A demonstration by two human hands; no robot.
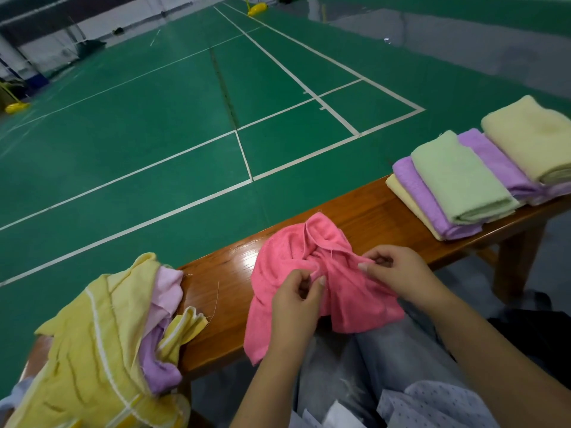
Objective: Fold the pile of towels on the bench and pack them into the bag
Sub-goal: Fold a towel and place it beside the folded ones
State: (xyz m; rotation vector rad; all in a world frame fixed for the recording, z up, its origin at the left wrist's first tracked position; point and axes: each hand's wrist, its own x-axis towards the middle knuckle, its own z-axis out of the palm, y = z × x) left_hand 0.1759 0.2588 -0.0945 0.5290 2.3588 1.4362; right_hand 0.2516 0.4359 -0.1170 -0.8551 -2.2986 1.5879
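A crumpled pink towel [287, 257] lies on the wooden bench [222, 291] in front of me, its lower part hanging over my lap. My left hand [293, 301] pinches a fold near the towel's middle. My right hand [398, 270] pinches its edge a little to the right. To the left sits a loose pile of unfolded towels [102, 341], yellow with white stripes and purple. On the right end of the bench lie folded towels [463, 180] in yellow, purple and green. No bag can be made out.
Beyond the bench stretches a green court floor [185, 134] with white lines. My legs in grey trousers [386, 366] are below the bench edge. A dark object [540, 329] sits by my right side.
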